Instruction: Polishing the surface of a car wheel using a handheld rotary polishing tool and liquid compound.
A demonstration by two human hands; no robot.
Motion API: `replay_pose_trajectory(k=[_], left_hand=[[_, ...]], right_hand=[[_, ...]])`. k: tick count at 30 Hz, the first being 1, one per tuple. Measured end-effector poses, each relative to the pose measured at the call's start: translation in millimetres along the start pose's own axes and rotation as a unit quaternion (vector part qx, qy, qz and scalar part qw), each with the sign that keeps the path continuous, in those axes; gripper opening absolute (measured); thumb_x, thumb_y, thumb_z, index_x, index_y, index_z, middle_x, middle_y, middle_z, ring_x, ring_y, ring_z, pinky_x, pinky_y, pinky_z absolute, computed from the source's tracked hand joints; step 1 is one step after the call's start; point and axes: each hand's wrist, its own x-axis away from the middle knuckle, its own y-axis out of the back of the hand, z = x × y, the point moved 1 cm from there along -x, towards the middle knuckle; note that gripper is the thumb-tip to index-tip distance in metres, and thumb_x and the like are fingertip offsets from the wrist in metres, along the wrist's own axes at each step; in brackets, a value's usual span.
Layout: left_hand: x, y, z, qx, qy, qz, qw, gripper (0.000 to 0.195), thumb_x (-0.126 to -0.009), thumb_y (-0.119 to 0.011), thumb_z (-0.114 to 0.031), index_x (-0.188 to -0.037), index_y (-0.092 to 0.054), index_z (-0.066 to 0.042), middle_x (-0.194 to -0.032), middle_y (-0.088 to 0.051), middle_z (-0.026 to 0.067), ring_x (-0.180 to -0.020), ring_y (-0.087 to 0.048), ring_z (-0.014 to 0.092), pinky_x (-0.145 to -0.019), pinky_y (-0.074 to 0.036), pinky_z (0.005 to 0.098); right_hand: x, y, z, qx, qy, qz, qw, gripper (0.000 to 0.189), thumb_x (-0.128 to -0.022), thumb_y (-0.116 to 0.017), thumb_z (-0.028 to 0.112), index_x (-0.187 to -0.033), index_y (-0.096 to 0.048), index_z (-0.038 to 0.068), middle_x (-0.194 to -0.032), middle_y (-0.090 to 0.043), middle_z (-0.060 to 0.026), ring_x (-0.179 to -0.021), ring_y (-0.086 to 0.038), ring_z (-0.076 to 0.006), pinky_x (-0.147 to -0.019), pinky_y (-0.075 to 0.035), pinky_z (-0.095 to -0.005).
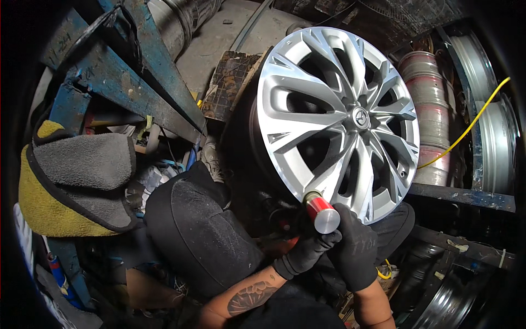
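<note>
A silver alloy wheel rim (328,115) with a badge at its hub stands tilted before me. At its lower edge is a red cylindrical tool with a bare metal end (322,211). My left hand (306,251), in a black glove, is just below the tool; its fingers are partly hidden, so its grip is unclear. Right beside it, my right hand (354,246), also black-gloved, is raised next to the tool near the rim's bottom edge. Its fingertips are hidden from view, and what it holds cannot be told.
A grey and yellow cloth (82,164) hangs at the left by a blue metal frame (115,90). Stacked rims (427,103) and a rack with more rims (491,140) stand at the right, with a yellow hose (468,127) running across. A patterned board (230,78) lies behind the wheel.
</note>
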Motion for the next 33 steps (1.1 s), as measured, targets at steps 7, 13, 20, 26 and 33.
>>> replay_pose_trajectory(k=[7, 13, 20, 26, 33], left_hand=[[5.2, -71.6, -23.6, -0.302, -0.053, -0.057, 0.950, 0.036, -0.101, -0.082, -0.012, -0.133, -0.067, -0.005, -0.123, -0.069, 0.0043, -0.111, -0.066, 0.012, -0.096, -0.057, 0.0316], [1.4, -61.2, -24.5, -0.272, 0.022, -0.057, 0.960, 0.047, -0.101, -0.083, -0.015, -0.140, -0.060, -0.004, -0.126, -0.066, 0.0050, -0.110, -0.065, 0.012, -0.094, -0.057, 0.0306], [-1.7, -41.9, -12.4, 0.243, 0.033, 0.147, 0.958, 0.038, -0.111, -0.058, 0.000, -0.147, -0.047, 0.002, -0.127, -0.057, 0.0102, -0.113, -0.061, 0.016, -0.097, -0.057, 0.0288], [-6.7, -22.6, 4.7, 0.237, -0.001, 0.175, 0.956, 0.050, -0.108, -0.070, -0.009, -0.151, -0.046, 0.001, -0.137, -0.058, 0.0076, -0.123, -0.060, 0.015, -0.101, -0.057, 0.0313], [-2.6, -71.3, -16.3, -0.237, -0.013, -0.047, 0.970, 0.055, -0.107, -0.076, -0.017, -0.153, -0.050, -0.001, -0.147, -0.058, 0.0081, -0.132, -0.060, 0.015, -0.107, -0.056, 0.0317]], right_hand=[[-4.0, 8.3, 6.5, 0.002, 0.007, 0.021, 1.000, 0.052, -0.085, -0.084, 0.015, -0.133, -0.064, 0.008, -0.102, -0.075, -0.0179, -0.083, -0.074, -0.0432, -0.069, -0.056, -0.0497], [-1.8, 7.8, 1.8, -0.016, -0.001, 0.023, 1.000, 0.052, -0.084, -0.085, 0.015, -0.131, -0.064, 0.010, -0.100, -0.075, -0.0191, -0.084, -0.074, -0.0436, -0.070, -0.056, -0.0492], [-4.9, 9.0, 4.3, -0.026, 0.000, 0.025, 0.999, 0.051, -0.084, -0.086, 0.015, -0.130, -0.065, 0.011, -0.099, -0.075, -0.0179, -0.087, -0.075, -0.0434, -0.071, -0.057, -0.0486], [-8.2, 8.4, 1.7, -0.035, -0.021, 0.041, 0.998, 0.047, -0.085, -0.083, 0.013, -0.128, -0.066, 0.009, -0.101, -0.076, -0.0182, -0.088, -0.075, -0.0430, -0.071, -0.057, -0.0486], [-8.9, 13.8, -7.6, -0.007, -0.027, 0.038, 0.999, 0.049, -0.085, -0.084, 0.014, -0.131, -0.067, 0.010, -0.095, -0.077, -0.0180, -0.085, -0.076, -0.0426, -0.072, -0.058, -0.0487]])
